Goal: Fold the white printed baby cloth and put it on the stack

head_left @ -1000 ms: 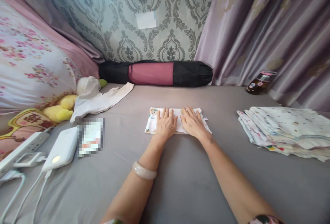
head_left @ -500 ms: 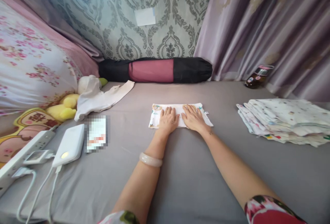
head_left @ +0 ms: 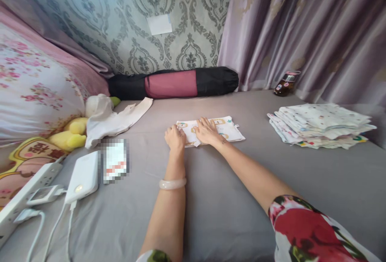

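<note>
A folded white cloth with a coloured print [head_left: 224, 124] lies on the grey sheet in front of me. My left hand [head_left: 175, 136] is at the cloth's left end, its fingers bent and closed on the edge; the fingertips are partly hidden. Across the middle of the cloth rests my right hand [head_left: 207, 131], open, palm down and fingers stretched out. A small white tag sticks out at the cloth's right end.
To the right sits a stack of folded printed cloths [head_left: 319, 125], with a brown bottle [head_left: 285, 84] behind. A black and pink roll bag [head_left: 171, 84] lies along the wall. At left are a white garment [head_left: 117, 119], a power bank [head_left: 83, 177] and a power strip [head_left: 30, 189].
My left hand has moved left from the cloth's top to its left edge, and its fingers have curled. The right hand has slid left to the middle. The view has turned slightly right.
</note>
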The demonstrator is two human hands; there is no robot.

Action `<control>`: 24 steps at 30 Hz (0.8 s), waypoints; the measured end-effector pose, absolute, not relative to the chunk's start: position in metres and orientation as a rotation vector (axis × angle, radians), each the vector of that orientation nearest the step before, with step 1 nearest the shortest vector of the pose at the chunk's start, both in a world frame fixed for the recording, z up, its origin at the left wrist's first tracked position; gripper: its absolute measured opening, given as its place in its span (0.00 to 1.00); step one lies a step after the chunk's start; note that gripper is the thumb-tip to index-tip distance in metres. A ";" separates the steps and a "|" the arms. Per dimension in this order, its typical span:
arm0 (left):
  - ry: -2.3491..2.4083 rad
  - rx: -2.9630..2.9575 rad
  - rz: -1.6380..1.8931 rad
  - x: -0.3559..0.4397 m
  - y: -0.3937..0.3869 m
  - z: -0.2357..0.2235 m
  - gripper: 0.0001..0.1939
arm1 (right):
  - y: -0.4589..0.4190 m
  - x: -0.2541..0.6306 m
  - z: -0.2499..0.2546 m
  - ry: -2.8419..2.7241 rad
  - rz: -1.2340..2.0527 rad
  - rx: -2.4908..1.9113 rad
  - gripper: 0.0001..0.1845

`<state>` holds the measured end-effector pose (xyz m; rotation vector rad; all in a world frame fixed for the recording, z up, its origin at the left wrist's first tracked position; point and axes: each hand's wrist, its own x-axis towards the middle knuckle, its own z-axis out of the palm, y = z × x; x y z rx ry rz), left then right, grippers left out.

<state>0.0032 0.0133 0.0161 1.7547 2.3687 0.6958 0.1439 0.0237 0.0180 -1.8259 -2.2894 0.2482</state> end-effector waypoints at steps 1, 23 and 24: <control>2.374 1.720 0.692 0.001 0.013 0.016 0.17 | 0.023 0.141 0.014 -2.278 0.235 -1.818 0.31; 2.280 1.394 1.032 -0.021 0.027 0.014 0.18 | 0.028 0.094 0.010 -2.303 0.267 -1.701 0.30; 2.282 1.380 1.049 -0.021 0.028 0.013 0.18 | 0.029 0.091 0.009 -2.312 0.280 -1.700 0.30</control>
